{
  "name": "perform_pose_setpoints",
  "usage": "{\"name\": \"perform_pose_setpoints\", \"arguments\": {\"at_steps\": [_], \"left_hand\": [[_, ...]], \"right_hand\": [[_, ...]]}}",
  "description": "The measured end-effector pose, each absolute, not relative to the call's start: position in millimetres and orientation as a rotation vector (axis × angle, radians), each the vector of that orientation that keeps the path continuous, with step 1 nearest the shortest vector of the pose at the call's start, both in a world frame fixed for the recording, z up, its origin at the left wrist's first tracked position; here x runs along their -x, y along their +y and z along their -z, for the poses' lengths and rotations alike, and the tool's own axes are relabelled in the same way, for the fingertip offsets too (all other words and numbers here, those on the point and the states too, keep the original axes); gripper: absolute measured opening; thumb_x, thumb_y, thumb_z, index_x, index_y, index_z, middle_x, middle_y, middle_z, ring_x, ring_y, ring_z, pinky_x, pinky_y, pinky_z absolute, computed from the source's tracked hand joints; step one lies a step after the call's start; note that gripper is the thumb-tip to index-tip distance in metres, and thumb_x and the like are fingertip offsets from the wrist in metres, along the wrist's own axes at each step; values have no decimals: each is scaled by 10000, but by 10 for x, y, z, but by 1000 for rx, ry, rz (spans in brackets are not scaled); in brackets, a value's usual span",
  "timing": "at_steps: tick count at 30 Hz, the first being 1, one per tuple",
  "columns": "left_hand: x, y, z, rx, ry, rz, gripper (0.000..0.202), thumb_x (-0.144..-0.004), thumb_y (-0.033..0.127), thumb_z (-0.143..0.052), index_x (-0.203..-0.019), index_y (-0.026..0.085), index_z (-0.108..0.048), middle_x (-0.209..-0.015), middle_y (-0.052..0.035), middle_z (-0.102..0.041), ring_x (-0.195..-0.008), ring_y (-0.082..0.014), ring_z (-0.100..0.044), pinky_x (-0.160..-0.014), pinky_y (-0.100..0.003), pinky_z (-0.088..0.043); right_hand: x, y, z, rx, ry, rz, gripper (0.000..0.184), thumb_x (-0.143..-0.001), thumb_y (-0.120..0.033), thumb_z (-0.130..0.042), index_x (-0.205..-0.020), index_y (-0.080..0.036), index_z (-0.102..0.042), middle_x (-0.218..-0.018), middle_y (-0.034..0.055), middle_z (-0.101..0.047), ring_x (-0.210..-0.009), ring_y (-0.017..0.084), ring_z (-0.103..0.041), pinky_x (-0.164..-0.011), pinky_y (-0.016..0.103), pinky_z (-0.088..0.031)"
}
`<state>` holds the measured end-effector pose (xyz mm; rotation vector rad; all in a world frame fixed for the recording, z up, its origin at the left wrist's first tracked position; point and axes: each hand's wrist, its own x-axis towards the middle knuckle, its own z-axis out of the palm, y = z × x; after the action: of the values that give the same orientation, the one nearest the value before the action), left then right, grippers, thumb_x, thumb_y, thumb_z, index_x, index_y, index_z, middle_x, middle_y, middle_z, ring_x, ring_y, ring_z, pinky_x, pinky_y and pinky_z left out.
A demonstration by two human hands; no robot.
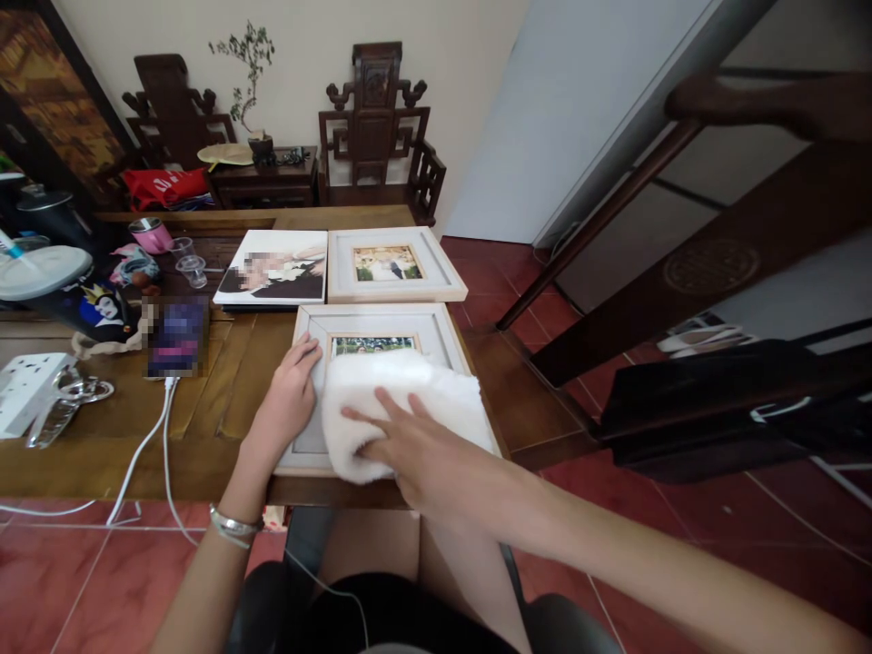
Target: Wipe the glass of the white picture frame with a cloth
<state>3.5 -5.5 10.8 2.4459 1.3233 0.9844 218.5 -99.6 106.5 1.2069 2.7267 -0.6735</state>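
A pale wooden picture frame (pixel 374 314) lies flat near the front edge of the table, with a wide grey mat and a small photo (pixel 371 344) partly covered. My left hand (pixel 292 386) holds the frame's left side, its fingers bent over the border. Across the lower right part of the frame spreads a fluffy white cloth (pixel 409 368). My right hand (pixel 409 436) presses on this cloth and grips it, fingers spread over the top and one digit tucked into a fold. The frame's lower right is hidden under cloth and hand.
Behind lie a second framed photo (pixel 442 272) and a flat photo panel (pixel 272 295). To the left are a phone (pixel 178 336) on a white cable, a power strip (pixel 27 391), a clear hair clip (pixel 61 400) and a lidded tumbler (pixel 41 272). A dark wooden chair (pixel 599 291) stands right.
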Motion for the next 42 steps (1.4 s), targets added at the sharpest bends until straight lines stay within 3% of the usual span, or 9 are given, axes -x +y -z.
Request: {"name": "perform_pose_setpoints", "arguments": {"at_steps": [4, 7, 11, 17, 21, 28, 36, 40, 42], "left_hand": [[-67, -75, -156, -2378, 1335, -1004, 394, -946, 159, -325, -1265, 100, -550, -1367, -179, -542, -1356, -253, -431, -1141, -496, -340], [-98, -116, -244, -2282, 1329, -1025, 457, -995, 292, -293, -1409, 127, -394, -1472, -169, -433, -1387, -235, -380, -1161, -475, -293], [-106, -167, -333, -2204, 1297, -1063, 550, -1004, 419, -265, -1487, 156, -255, -1547, -156, -315, -1435, -237, -288, -1184, -461, -217], [-82, -198, -338, -2152, 1201, -1083, 633, -984, 532, -223, -1513, 184, -215, -1576, -136, -261, -1453, -246, -242, -1191, -457, -175], [-84, -193, -325, -2049, 1250, -1068, 619, -988, 527, -192, -1494, 183, -283, -1560, -116, -310, -1450, -238, -256, -1192, -449, -186], [-146, -174, -327, -2003, 1433, -972, 552, -1000, 456, -234, -1392, 137, -458, -1505, -127, -410, -1431, -217, -305, -1193, -441, -205], [-84, -135, -309, -1844, 1412, -974, 595, -1005, 470, -136, -1383, 168, -482, -1521, -99, -390, -1447, -223, -266, -1189, -455, -210], [-77, -148, -308, -1955, 1393, -992, 535, -1003, 434, -226, -1370, 148, -489, -1493, -101, -434, -1443, -199, -280, -1198, -429, -204], [-88, -158, -306, -2061, 1399, -955, 516, -1000, 409, -252, -1354, 128, -501, -1472, -113, -462, -1441, -203, -283, -1197, -439, -209]], "right_hand": [[-2063, -507, -804, -1446, 2770, 239, 632, -730, 84, -417, -1296, -145, -580, -1592, 84, -184, -1419, 477, -11, -1065, 757, -149], [-1932, -83, -742, -1481, 2811, 20, 591, -768, 62, -444, -1303, -148, -578, -1591, 86, -203, -1428, 459, -1, -1091, 738, -104], [-1780, 118, -795, -1316, 2843, 30, 509, -805, 36, -439, -1253, -129, -615, -1571, 95, -273, -1432, 450, -69, -1086, 726, -161], [-1731, -475, -929, -1066, 2786, 241, 471, -799, -30, -524, -1254, -108, -615, -1565, 131, -280, -1411, 479, -139, -1089, 690, -217], [-1761, -900, -998, -970, 2768, 438, 502, -754, -60, -591, -1249, -138, -625, -1566, 130, -274, -1410, 481, -141, -1090, 698, -203], [-2187, -1168, -1159, -1117, 2730, 605, 360, -781, -38, -543, -1089, -141, -698, -1500, 144, -401, -1406, 420, -245, -1097, 660, -241], [-1669, -1191, -1089, -1148, 2889, 430, 347, -823, -141, -553, -1145, -135, -682, -1467, 178, -438, -1358, 452, -328, -1083, 674, -247], [-1443, -1212, -999, -1210, 2934, 233, 328, -933, -169, -428, -1102, -113, -703, -1412, 226, -485, -1354, 401, -368, -1115, 641, -214], [-1528, -1215, -1003, -1169, 2846, 289, 311, -895, -178, -506, -1134, -116, -695, -1446, 229, -443, -1368, 431, -324, -1118, 653, -188]]}}
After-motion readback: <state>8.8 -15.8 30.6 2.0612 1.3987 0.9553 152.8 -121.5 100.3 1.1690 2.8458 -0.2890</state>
